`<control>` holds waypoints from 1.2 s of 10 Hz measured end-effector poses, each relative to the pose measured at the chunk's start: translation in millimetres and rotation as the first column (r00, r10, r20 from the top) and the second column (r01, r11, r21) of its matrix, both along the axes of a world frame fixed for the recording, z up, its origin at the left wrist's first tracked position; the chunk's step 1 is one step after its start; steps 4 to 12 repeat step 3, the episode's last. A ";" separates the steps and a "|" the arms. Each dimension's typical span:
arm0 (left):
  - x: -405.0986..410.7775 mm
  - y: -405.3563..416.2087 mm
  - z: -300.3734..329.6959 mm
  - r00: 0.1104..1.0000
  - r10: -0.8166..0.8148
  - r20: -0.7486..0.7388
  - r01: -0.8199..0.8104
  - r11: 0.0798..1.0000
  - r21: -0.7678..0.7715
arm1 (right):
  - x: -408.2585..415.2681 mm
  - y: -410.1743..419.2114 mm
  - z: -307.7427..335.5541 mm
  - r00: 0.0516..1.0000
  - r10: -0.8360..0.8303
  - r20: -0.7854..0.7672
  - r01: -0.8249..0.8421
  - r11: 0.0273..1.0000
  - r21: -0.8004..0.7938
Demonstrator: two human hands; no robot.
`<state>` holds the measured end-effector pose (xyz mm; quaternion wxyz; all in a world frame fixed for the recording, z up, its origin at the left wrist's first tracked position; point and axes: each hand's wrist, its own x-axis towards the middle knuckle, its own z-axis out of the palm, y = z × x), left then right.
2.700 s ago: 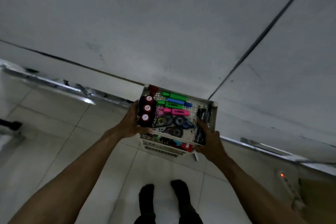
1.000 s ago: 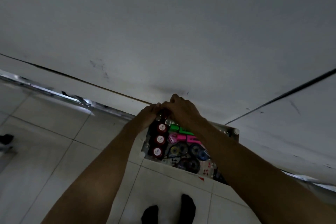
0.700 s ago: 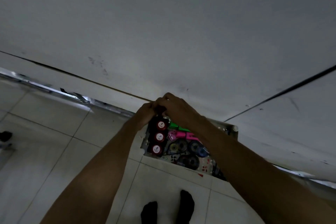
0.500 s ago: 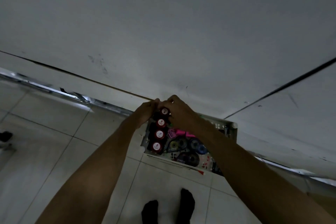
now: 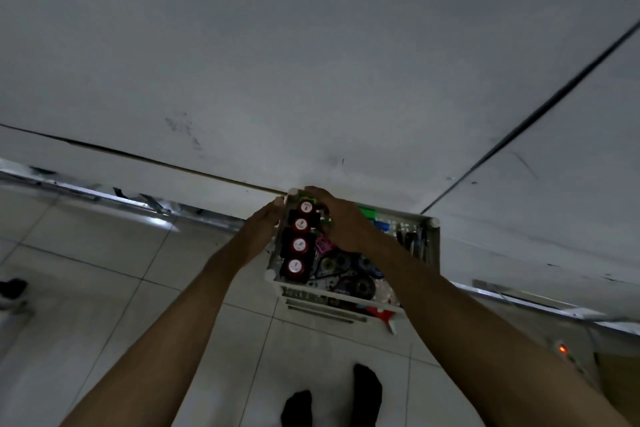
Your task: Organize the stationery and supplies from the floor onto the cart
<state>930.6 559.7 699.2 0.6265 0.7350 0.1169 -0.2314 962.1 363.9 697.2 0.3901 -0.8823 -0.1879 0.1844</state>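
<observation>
Our left hand (image 5: 265,230) presses the cart (image 5: 349,300) tray's left wall, fingers straight, steadying it. Our right hand (image 5: 341,224) curls beside the far red-capped pot (image 5: 306,207), seemingly seating it; its grip is hidden.

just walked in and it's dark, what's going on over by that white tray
A person stands over a white tray of stationery by the wall. Four red-capped bottles line its left side, with tape rolls beside them. The right hand reaches in around the top of that row, while the left hand rests against the tray's left wall.
</observation>
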 end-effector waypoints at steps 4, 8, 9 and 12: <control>-52.5 3.8 -1.6 0.969 -0.100 0.227 0.043 0.968 0.245 | -45.2 -27.8 -7.6 0.947 -0.242 0.211 0.257 0.965 -0.048; -52.5 3.8 -1.6 0.969 -0.100 0.227 0.043 0.968 0.245 | -45.2 -27.8 -7.6 0.947 -0.242 0.211 0.257 0.965 -0.048; -52.5 3.8 -1.6 0.969 -0.100 0.227 0.043 0.968 0.245 | -45.2 -27.8 -7.6 0.947 -0.242 0.211 0.257 0.965 -0.048; -52.5 3.8 -1.6 0.969 -0.100 0.227 0.043 0.968 0.245 | -45.2 -27.8 -7.6 0.947 -0.242 0.211 0.257 0.965 -0.048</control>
